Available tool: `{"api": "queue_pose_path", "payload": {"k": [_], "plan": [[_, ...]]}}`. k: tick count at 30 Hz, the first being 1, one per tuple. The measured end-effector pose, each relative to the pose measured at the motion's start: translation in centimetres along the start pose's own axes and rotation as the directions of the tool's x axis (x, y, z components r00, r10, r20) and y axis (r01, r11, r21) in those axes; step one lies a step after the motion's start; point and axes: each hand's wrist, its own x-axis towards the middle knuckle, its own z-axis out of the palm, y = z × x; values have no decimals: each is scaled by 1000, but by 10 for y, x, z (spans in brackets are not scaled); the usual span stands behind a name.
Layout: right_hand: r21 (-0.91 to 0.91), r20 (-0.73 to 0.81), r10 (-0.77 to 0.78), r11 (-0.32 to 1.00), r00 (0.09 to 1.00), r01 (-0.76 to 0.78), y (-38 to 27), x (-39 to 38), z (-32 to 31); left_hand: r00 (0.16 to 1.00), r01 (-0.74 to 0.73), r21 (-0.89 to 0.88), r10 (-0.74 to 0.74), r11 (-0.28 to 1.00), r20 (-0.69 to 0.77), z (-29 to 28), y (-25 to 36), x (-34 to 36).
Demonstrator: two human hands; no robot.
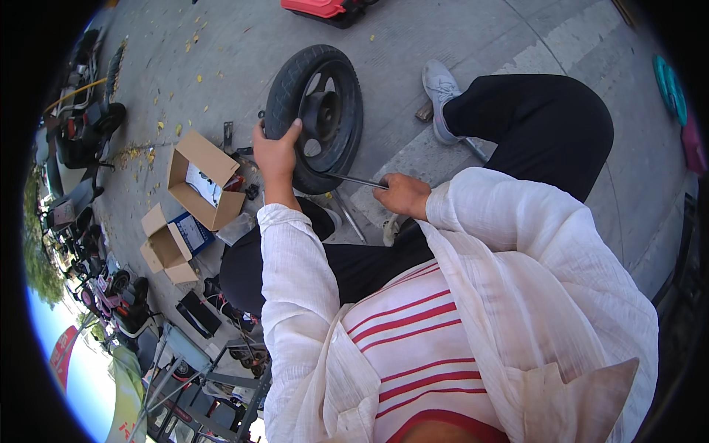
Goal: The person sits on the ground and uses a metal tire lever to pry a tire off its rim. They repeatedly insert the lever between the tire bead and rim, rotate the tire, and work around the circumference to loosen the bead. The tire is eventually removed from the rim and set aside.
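A small scooter wheel with a black tyre (283, 96) stands on edge in front of me, its dark spoked rim (322, 111) facing right. My left hand (277, 156) grips the tyre's near left side, with the thumb over the tread and the other fingers largely hidden. A slim metal tyre lever (356, 180) reaches from my right hand (404, 196) to the lower edge of the wheel, where its tip meets the tyre beside the rim. My right fingers are wrapped round the lever's near end. Exactly how far the tip goes under the tyre cannot be seen.
Left of the wheel lie an open cardboard box (210, 156) and a smaller opened box (166, 247). A metal bar (350, 217) rests on the ground beneath the lever. A red case (319, 7) sits at the far side. Parked scooters (81, 140) line the left.
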Motion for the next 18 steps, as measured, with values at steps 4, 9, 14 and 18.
{"api": "queue_pose_path", "payload": {"k": [4, 9, 14, 18], "plan": [[26, 11, -5, 1000, 1000, 5, -1, -2, -2, 999, -20, 49, 22, 999, -44, 3, -2, 6], [50, 14, 2, 999, 1000, -3, -2, -3, -3, 1000, -13, 15, 13, 1000, -16, 6, 3, 12], [64, -27, 1, 998, 1000, 1, 3, 0, 2, 1000, 8, 49, -7, 999, -18, 8, 6, 19], [155, 15, -27, 988, 1000, 24, 10, 5, 12, 999, 12, 34, -11, 999, -30, 10, 1, 29]]}}
